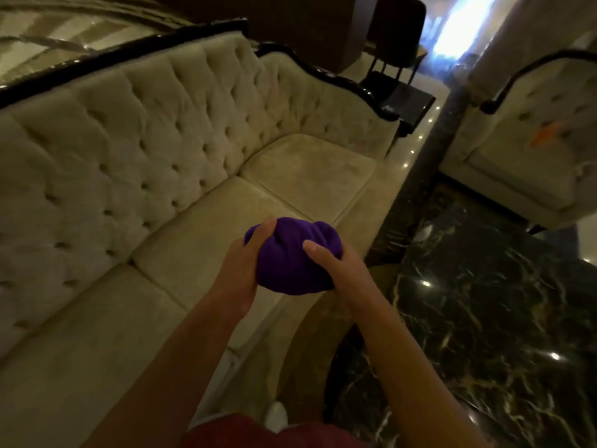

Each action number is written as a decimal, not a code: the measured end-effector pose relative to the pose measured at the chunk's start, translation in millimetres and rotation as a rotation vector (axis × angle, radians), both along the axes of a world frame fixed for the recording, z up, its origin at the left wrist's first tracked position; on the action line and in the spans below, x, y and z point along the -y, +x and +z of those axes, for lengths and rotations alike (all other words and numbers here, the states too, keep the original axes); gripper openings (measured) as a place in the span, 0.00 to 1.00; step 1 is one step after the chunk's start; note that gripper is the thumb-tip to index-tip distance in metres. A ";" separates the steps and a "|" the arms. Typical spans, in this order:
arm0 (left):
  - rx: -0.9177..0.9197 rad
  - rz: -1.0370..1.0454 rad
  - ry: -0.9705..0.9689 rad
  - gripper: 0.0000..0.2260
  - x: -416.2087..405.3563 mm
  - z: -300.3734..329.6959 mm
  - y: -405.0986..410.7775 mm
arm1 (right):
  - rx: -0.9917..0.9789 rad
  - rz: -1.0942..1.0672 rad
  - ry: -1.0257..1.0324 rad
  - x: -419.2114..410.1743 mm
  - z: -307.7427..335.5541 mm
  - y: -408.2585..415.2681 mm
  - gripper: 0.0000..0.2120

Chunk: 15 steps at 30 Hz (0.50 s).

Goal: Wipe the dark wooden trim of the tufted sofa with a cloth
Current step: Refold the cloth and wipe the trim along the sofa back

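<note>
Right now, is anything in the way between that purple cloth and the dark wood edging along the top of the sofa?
Nothing visible blocks it. Both hands, left hand and right hand, hold the bunched purple cloth above the seat cushions. Only the bare tufted backrest lies between the cloth and the dark trim.

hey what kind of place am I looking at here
Probably a hotel lobby or formal lounge: a cream tufted sofa with dark wooden trim, a matching armchair, and polished black marble floor mirroring ceiling lights.
</note>
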<state>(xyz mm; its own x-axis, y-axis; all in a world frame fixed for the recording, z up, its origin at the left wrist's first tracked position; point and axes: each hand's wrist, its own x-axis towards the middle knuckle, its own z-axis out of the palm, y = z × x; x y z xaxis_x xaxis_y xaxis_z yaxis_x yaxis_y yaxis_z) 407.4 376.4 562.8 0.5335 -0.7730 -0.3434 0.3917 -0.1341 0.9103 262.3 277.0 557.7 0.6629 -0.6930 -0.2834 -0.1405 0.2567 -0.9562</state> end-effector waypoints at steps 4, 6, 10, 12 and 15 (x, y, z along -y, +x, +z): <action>0.021 -0.070 0.026 0.13 63.4 -5.6 -6.5 | -0.018 -0.118 -0.074 49.1 -3.8 -17.0 0.13; 0.000 -0.145 0.001 0.19 96.4 -8.9 -6.9 | -0.025 -0.197 -0.113 75.5 -8.4 -21.1 0.15; -0.045 -0.266 -0.073 0.24 164.3 -23.0 -0.4 | -0.013 -0.356 -0.114 134.6 -21.5 -24.2 0.13; -0.015 -0.318 -0.094 0.24 199.9 -33.3 7.8 | -0.015 -0.406 -0.090 165.9 -28.0 -22.5 0.18; 0.018 -0.391 -0.060 0.28 257.9 -41.6 23.4 | -0.047 -0.457 -0.053 216.9 -34.6 -12.9 0.26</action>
